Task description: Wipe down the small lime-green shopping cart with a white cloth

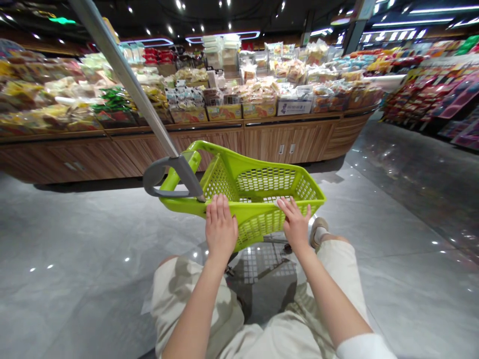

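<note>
A lime-green plastic mesh shopping basket (262, 180) sits on a low wheeled cart frame right in front of me. My left hand (220, 224) lies over the basket's near rim, fingers curled across it. My right hand (295, 223) holds the same rim further right. Nothing shows inside the basket. A long grey pole handle (127, 85) rises from the basket's left corner toward the upper left, ending low in a dark grey loop grip (155, 175) beside my left hand.
A curved wood-fronted display counter (239, 142) heaped with packaged snacks stands ahead. Tall shelves of bagged goods (422, 94) line the right. A polished grey floor (93, 224) lies around me. My legs in beige shorts (194, 299) and a shoe (318, 232) show below.
</note>
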Motion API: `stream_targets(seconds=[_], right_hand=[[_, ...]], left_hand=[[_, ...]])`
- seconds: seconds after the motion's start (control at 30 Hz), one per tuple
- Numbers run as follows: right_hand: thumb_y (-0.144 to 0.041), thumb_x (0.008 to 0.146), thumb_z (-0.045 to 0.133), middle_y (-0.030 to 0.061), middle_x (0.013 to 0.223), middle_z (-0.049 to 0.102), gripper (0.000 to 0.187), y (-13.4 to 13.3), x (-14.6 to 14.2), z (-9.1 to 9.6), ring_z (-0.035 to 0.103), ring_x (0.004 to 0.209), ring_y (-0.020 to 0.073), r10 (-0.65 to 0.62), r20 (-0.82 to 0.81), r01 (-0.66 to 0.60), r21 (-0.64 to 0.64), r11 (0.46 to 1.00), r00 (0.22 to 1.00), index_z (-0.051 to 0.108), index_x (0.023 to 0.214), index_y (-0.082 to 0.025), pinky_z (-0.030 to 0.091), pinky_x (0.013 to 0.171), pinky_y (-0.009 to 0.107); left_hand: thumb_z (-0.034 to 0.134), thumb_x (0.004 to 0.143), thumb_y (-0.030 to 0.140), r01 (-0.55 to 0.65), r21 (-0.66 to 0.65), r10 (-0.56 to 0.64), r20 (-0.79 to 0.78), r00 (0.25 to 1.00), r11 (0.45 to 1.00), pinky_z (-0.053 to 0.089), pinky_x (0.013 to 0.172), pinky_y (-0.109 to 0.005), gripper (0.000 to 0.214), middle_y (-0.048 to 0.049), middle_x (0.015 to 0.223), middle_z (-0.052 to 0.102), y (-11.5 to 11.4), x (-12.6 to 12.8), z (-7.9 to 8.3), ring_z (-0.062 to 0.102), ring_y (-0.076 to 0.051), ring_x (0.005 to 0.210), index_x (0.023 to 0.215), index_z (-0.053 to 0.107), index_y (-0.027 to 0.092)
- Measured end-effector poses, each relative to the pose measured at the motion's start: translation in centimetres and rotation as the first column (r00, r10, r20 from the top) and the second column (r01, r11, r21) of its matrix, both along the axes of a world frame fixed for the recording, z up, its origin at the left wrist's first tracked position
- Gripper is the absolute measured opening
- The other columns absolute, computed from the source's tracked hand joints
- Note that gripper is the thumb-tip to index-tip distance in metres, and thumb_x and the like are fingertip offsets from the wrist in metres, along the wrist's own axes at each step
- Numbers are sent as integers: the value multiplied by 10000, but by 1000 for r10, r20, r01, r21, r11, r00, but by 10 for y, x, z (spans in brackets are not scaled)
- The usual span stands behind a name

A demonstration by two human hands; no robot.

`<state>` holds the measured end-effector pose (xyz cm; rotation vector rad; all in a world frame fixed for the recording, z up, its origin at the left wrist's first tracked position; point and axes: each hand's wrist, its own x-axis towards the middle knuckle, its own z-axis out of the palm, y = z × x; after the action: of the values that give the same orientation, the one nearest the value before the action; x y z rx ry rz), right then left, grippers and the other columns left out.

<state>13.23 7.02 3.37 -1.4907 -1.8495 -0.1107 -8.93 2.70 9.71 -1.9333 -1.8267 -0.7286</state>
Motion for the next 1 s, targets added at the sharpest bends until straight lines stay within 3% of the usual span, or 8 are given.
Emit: stream_targets(seconds=[0.07, 0.17, 0.3, 0.4, 0.53, 0.8, 0.9, 1.0], right_hand=[[-1, 749, 394, 22, 1401, 580, 711, 0, -1, -2, 426, 1387, 229, -69, -46, 70, 14, 997, 997, 524, 1366, -329, 71, 1155, 642], [4, 758, 372, 59, 1405, 573, 694, -4, -35, 7, 458, 1362, 224, -57, -113, 59, 13, 998, 992, 522, 1372, -282, 82, 1160, 622], [-4, 787, 366, 64, 1427, 552, 653, -16, -100, 36, 427, 1384, 175, 224, -138, -227, -12, 974, 965, 506, 1379, -241, 72, 1195, 521], [-33, 824, 375, 48, 1452, 527, 609, -20, -121, 51, 410, 1393, 149, 365, -123, -370, -26, 929, 923, 495, 1382, -245, 79, 1200, 483], [21, 758, 379, 40, 1468, 511, 735, -16, -91, 40, 366, 1423, 164, 330, -49, -332, -35, 943, 943, 439, 1428, -274, 41, 1189, 532], [9, 728, 392, 7, 1415, 567, 732, 1, 10, -6, 380, 1418, 226, -43, -41, 43, -2, 999, 998, 524, 1364, -328, 83, 1162, 611], [2, 738, 385, 40, 1398, 581, 712, 1, 0, -5, 430, 1384, 237, -126, -121, 129, 18, 991, 985, 537, 1358, -313, 80, 1151, 635], [11, 745, 374, 64, 1398, 580, 709, -6, -45, 10, 461, 1361, 213, -16, -159, 20, 20, 1000, 987, 519, 1376, -278, 76, 1167, 596]], left_hand=[[471, 902, 206, -1, 0, 1, 2, 1000, 1000, 251, 1197, -541, 658, -226, 1516, 395, -1, 2, 0, 256, -329, 1471, 1493, 263, 7], [452, 935, 267, -14, 13, 13, 9, 1000, 1000, 268, 1185, -549, 643, -229, 1506, 410, -1, 5, 1, 272, -336, 1463, 1493, 267, 4], [427, 959, 312, -30, 21, 31, -16, 999, 999, 280, 1184, -522, 609, -238, 1488, 431, -1, 6, 2, 305, -341, 1446, 1452, 335, -34], [405, 961, 253, -30, 22, 31, -39, 999, 999, 282, 1184, -515, 556, -232, 1489, 436, -1, 4, 2, 311, -332, 1444, 1437, 366, -29], [411, 967, 290, -22, 36, 22, -8, 1000, 999, 277, 1187, -513, 577, -220, 1486, 445, 0, 1, -2, 304, -319, 1450, 1458, 344, -5], [385, 983, 321, -4, 65, 3, 10, 1000, 998, 267, 1188, -520, 592, -211, 1485, 450, 2, 3, -4, 313, -328, 1445, 1483, 305, 14], [385, 982, 314, -5, 63, 4, 18, 1000, 998, 265, 1189, -525, 598, -218, 1491, 438, 1, 6, -5, 296, -326, 1454, 1491, 289, 15], [388, 978, 293, -11, 52, 9, 31, 999, 999, 260, 1192, -530, 596, -222, 1499, 425, 1, 9, -6, 275, -323, 1463, 1490, 283, 9]])
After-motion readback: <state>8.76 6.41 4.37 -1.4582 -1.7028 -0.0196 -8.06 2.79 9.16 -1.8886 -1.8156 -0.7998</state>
